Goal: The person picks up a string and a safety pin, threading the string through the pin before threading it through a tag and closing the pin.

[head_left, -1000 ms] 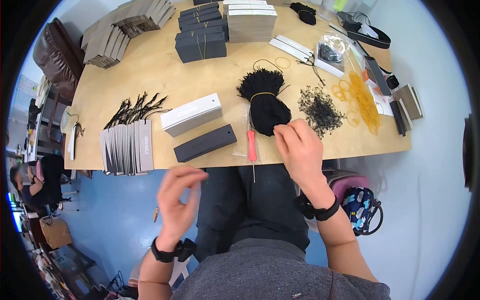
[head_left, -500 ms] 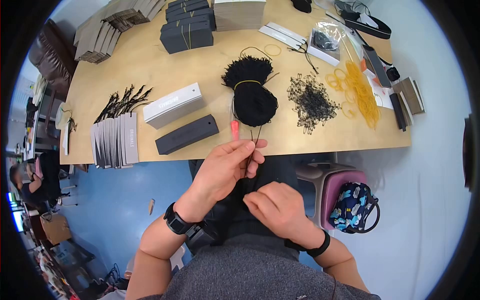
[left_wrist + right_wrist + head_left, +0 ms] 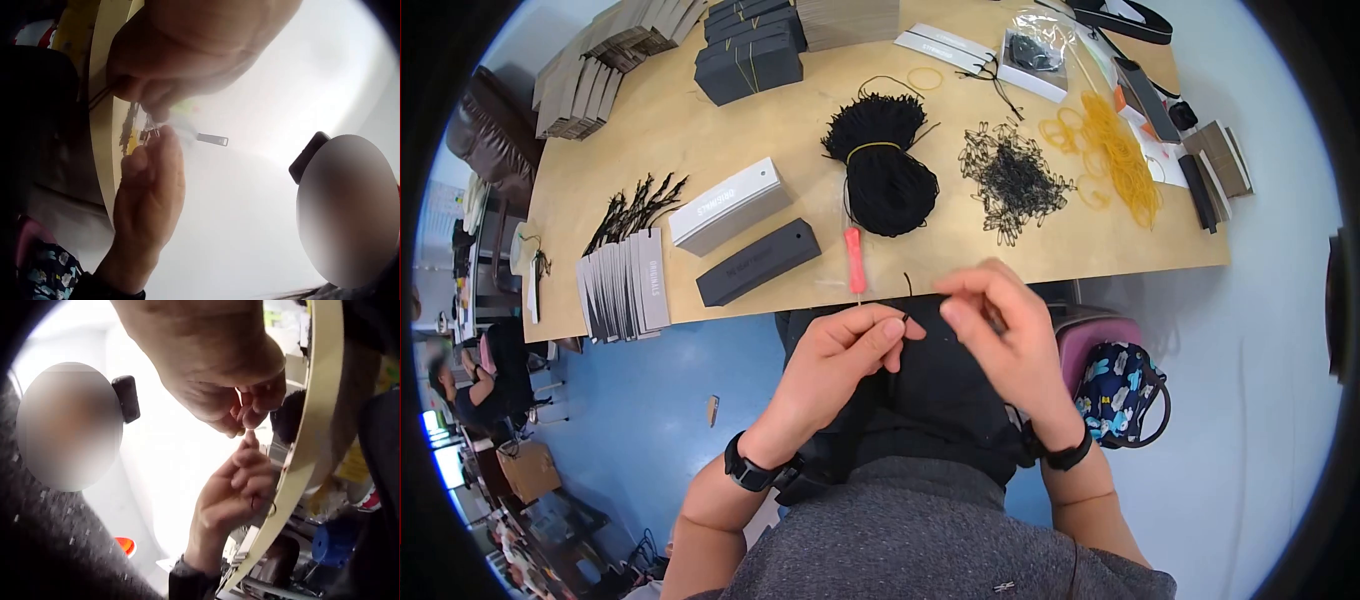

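Black cord [image 3: 908,284], thin, bent, pinched by left hand [image 3: 832,352]; right hand [image 3: 1012,335], three o'clock, thumb and finger apart.

The landmark is the bundle of black cords [image 3: 890,190] on the wooden worktop [image 3: 800,135]. Before it, slightly left, lies the red-handled tool [image 3: 856,262]. Left of it stands the white rectangular card stack [image 3: 732,205], with the dark grey rectangular card stack [image 3: 758,262] directly before that. Farther left is the row of overlapping grey cards [image 3: 625,285]. Right of the bundle lies the heap of black wire pins [image 3: 1010,180], then the heap of yellow rubber bands [image 3: 1120,160]. Behind left are the banded dark rectangular stacks [image 3: 748,70].
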Demonstrator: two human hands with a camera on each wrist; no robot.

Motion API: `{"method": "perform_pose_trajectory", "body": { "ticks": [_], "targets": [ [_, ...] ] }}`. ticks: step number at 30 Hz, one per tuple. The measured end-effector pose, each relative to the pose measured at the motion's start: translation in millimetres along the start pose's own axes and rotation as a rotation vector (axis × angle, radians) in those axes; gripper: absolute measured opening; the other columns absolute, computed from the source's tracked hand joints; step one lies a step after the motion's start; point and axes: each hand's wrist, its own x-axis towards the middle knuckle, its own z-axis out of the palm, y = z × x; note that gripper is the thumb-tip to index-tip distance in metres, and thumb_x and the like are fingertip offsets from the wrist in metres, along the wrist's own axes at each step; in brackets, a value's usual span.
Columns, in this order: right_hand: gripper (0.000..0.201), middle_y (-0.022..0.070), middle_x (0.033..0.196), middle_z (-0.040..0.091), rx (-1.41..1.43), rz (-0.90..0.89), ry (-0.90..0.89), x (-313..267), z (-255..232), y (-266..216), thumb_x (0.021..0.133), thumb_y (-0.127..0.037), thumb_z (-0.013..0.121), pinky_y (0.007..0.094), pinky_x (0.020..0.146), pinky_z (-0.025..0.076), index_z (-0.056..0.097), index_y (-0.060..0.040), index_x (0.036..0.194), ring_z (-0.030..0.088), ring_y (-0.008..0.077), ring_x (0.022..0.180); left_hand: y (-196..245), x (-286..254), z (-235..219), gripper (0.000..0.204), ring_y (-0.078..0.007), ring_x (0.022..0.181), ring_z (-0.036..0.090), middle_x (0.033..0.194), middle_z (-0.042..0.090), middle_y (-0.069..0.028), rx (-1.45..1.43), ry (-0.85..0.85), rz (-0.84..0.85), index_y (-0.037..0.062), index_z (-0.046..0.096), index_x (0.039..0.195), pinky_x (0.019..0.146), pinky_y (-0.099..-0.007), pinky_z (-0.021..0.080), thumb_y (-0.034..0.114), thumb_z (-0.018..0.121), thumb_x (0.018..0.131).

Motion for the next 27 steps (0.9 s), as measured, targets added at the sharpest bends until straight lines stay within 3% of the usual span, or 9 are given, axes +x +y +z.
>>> {"method": "perform_pose_trajectory", "body": {
  "ticks": [3,6,9,12,16,18,20,22,27],
  "targets": [
    [0.021,0.0034,0.086,0.056,0.163,0.083,-0.057,14.6,-4.4,10.1,0.096,-0.008,0.064,0.0231,0.068,0.045,0.064,-0.0035,0.117,0.056,0.0084,0.076,2.2,-9.2,-1.9,0.024,-0.0041,0.071,0.050,0.078,0.061,0.0005,0.085,-0.035,0.032,-0.0008,0.070,0.108,0.062,-0.0197,0.037,0.019,0.057,0.103],
    [0.023,0.0020,0.087,0.056,0.281,0.202,-0.264,21.8,-3.1,14.2,0.098,-0.010,0.062,0.0234,0.070,0.045,0.062,-0.0043,0.121,0.055,0.0079,0.078,2.0,-16.9,-4.6,0.024,-0.0053,0.075,0.053,0.081,0.063,0.0007,0.117,-0.033,0.067,-0.0007,0.071,0.108,0.067,-0.0196,0.042,0.019,0.059,0.102],
    [0.020,0.0010,0.087,0.057,0.378,0.121,-0.341,22.2,7.2,26.9,0.098,-0.011,0.064,0.0233,0.070,0.045,0.065,-0.0048,0.116,0.055,0.0074,0.078,3.5,-24.0,-6.3,0.023,-0.0065,0.078,0.055,0.085,0.065,0.0001,0.194,-0.029,0.024,-0.0012,0.071,0.107,0.072,-0.0204,0.046,0.018,0.060,0.102],
    [0.013,0.0012,0.087,0.058,0.232,-0.002,-0.372,21.1,5.2,22.9,0.094,-0.010,0.068,0.0235,0.068,0.045,0.068,-0.0045,0.105,0.056,0.0078,0.077,-3.3,-27.5,-14.5,0.023,-0.0068,0.078,0.054,0.091,0.067,-0.0021,0.228,-0.036,0.055,-0.0022,0.071,0.108,0.072,-0.0207,0.046,0.016,0.059,0.102],
    [0.008,0.0038,0.085,0.059,0.197,-0.071,-0.541,3.9,-5.9,-6.9,0.077,-0.005,0.081,0.0259,0.065,0.045,0.076,-0.0050,0.084,0.058,0.0135,0.076,-11.0,-27.7,-26.3,0.021,-0.0085,0.085,0.061,0.105,0.071,-0.0061,0.192,0.092,0.139,-0.0019,0.071,0.112,0.077,-0.0229,0.049,0.012,0.059,0.101],
    [0.009,0.0028,0.088,0.057,0.252,-0.175,-0.592,-3.7,-0.8,-15.4,0.082,-0.006,0.079,0.0251,0.065,0.045,0.076,-0.0064,0.090,0.057,0.0128,0.077,-9.6,-26.5,-25.5,0.022,-0.0098,0.089,0.063,0.108,0.071,-0.0069,0.186,0.156,0.211,-0.0021,0.071,0.113,0.081,-0.0232,0.050,0.011,0.059,0.101],
    [0.014,0.0024,0.088,0.054,0.094,-0.144,-0.353,-9.8,12.9,-19.2,0.079,-0.006,0.081,0.0267,0.067,0.045,0.076,-0.0066,0.092,0.056,0.0145,0.078,-2.8,-25.5,-16.1,0.022,-0.0128,0.097,0.066,0.108,0.072,-0.0078,0.264,0.120,0.345,-0.0033,0.070,0.114,0.088,-0.0244,0.050,0.011,0.059,0.101],
    [0.016,0.0022,0.087,0.052,0.064,-0.141,-0.177,-10.1,25.8,-4.0,0.080,-0.005,0.080,0.0266,0.067,0.046,0.077,-0.0074,0.095,0.056,0.0137,0.078,-1.4,-26.7,-9.6,0.023,-0.0134,0.099,0.066,0.107,0.072,-0.0079,0.185,0.087,0.262,-0.0036,0.070,0.114,0.090,-0.0249,0.049,0.011,0.058,0.101],
    [0.019,0.0010,0.091,0.052,0.159,-0.088,-0.022,-17.4,41.0,6.8,0.080,-0.004,0.080,0.0239,0.066,0.046,0.078,-0.0078,0.099,0.056,0.0107,0.079,-4.3,-24.5,-9.8,0.024,-0.0131,0.097,0.065,0.102,0.073,-0.0078,0.056,0.061,0.188,-0.0042,0.070,0.114,0.090,-0.0251,0.048,0.012,0.058,0.102]
  ]
}}
